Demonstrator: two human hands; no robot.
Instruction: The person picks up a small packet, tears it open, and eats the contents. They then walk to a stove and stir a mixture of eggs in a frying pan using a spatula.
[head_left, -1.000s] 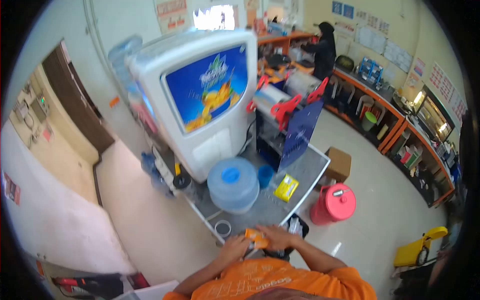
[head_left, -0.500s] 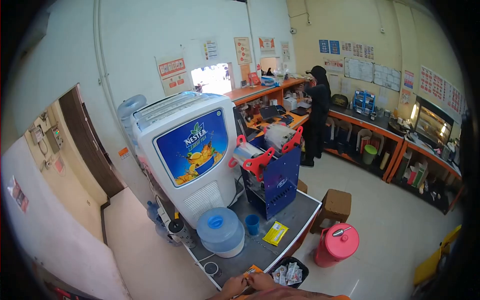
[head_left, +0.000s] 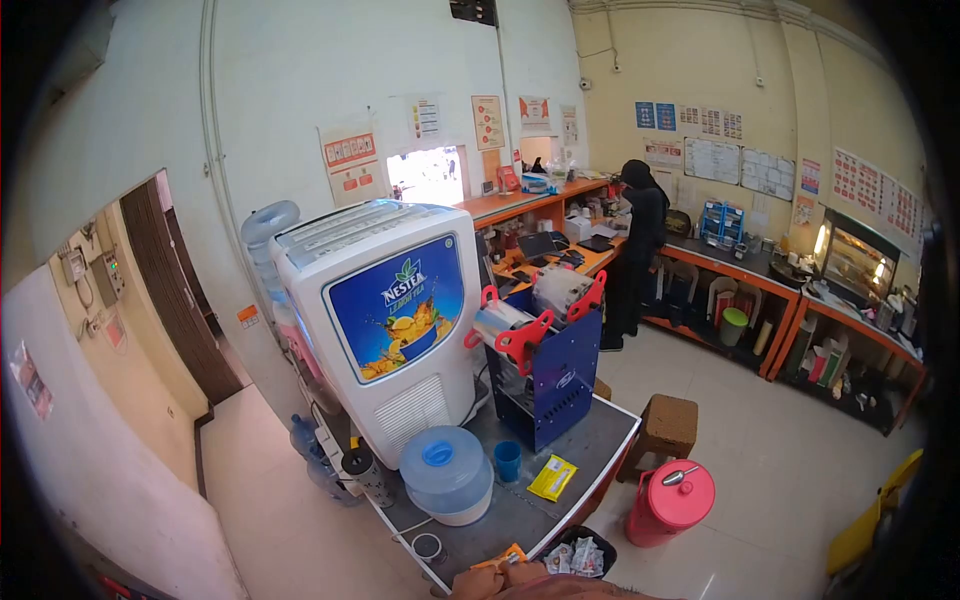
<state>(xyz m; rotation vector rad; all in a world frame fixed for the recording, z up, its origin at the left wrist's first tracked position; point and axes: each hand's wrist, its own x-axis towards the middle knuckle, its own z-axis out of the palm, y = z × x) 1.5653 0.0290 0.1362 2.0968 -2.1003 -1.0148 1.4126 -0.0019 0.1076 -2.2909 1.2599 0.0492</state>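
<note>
Both my hands at bottom centre of frame, side by side, partly cut off by the lower edge. Left hand and right hand both have fingers bunched, pinching the orange packet between them. Packet pokes out above my knuckles, at the near end of the grey table; its lower part is hidden by my fingers. Exact fingertip placement: can't tell, too small.

Left of my hands, lower centre: small white-rimmed cup near the table's left edge. Just right of my hands: black bin with crumpled wrappers in it.

Further up the table, centre of frame: round water container with blue lid, blue cup just beside it, yellow packet lying flat to the right. Black-lidded tumbler at the table's left side. Behind those, white drink dispenser with lemon tea panel, then blue machine with red brackets.

Lower right, on the floor: red jug, metal scoop on its lid, brown stool behind it. Person in black stands at the orange counter, upper right of centre.
</note>
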